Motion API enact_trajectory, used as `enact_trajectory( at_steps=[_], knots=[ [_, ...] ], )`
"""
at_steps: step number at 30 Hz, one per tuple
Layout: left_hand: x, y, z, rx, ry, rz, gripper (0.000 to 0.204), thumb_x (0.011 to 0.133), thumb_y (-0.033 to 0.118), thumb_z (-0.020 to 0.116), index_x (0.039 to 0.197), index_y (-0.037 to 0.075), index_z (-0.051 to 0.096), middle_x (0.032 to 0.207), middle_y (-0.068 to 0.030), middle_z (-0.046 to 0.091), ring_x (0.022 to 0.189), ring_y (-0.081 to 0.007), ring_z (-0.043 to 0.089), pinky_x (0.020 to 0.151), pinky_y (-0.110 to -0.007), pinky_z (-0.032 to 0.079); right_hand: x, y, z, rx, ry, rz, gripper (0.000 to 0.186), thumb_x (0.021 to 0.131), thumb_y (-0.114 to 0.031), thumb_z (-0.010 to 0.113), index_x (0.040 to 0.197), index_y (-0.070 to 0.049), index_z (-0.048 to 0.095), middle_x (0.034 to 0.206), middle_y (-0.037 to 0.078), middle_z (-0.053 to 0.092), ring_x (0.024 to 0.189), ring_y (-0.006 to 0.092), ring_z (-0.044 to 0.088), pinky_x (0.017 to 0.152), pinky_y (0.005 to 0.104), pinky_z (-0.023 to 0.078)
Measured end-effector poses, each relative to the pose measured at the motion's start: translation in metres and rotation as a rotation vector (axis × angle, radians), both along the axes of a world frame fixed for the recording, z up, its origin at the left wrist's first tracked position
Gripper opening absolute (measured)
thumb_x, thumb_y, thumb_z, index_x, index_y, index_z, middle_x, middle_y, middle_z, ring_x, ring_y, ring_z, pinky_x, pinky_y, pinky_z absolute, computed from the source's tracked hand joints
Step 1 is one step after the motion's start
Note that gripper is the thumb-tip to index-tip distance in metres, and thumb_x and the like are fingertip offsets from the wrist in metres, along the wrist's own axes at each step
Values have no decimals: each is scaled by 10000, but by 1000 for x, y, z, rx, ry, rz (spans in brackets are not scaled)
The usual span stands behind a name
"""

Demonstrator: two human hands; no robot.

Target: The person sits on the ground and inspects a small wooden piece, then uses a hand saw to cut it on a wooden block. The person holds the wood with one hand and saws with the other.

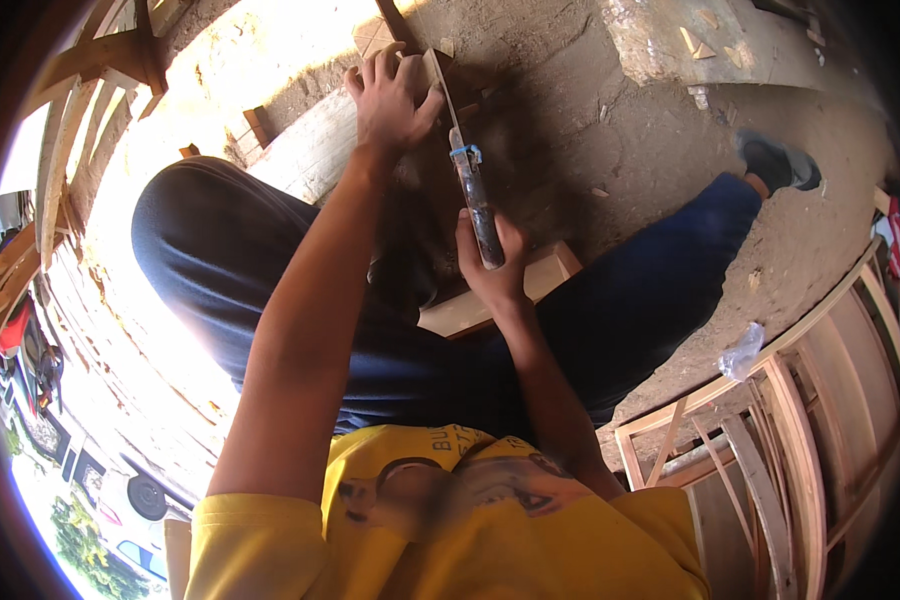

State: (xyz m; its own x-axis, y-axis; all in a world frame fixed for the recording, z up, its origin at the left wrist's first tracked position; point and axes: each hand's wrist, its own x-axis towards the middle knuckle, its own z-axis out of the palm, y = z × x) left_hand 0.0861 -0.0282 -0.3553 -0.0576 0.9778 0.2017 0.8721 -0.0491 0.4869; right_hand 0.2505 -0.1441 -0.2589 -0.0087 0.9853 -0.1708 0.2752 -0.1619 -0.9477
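Note:
My right hand point(498, 265) is wrapped round the dark, worn handle of a handsaw point(476, 195), which has a blue tie near its upper end. The saw's thin blade point(442, 88) points away from me and shows nearly edge-on. Just left of the blade, my left hand point(392, 105) bends its fingers over a piece of wood point(373, 36), thumb close to the blade. The hand covers much of that wood, and whether the teeth touch it I cannot tell. A pale, thick board point(315, 148) lies under and left of the left wrist.
A light wooden piece point(460, 312) lies between my legs. Wooden frames point(780, 440) stand at the lower right beside a clear plastic bag point(742, 352). At the upper right, a large timber point(670, 45) bears small offcuts. More frames point(95, 60) rise at the left.

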Motion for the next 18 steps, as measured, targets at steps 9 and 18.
enact_trajectory(
  at_steps=[9, 18],
  knots=[
    [1, -12, -5, -127, 236, 11, 666, 777, 488, 582, 1282, 66, 480, 1424, -207, 318, 1366, -382, 209, 1096, -603, 81, 0, 3, -3, 69, -15, 7, 128, 855, -31, 598, 735, -12, 555, 506, 16, 447, 460, 48, 428, 429, 264, 342],
    [9, -12, 0, -153, 192, 84, 544, 755, 406, 614, 1191, 96, 511, 1371, -204, 372, 1324, -386, 273, 1096, -604, 104, 19, -24, -13, 110, -99, 79, 130, 823, -19, 621, 717, -4, 546, 524, 78, 490, 424, 134, 485, 419, 292, 353]
  ],
)
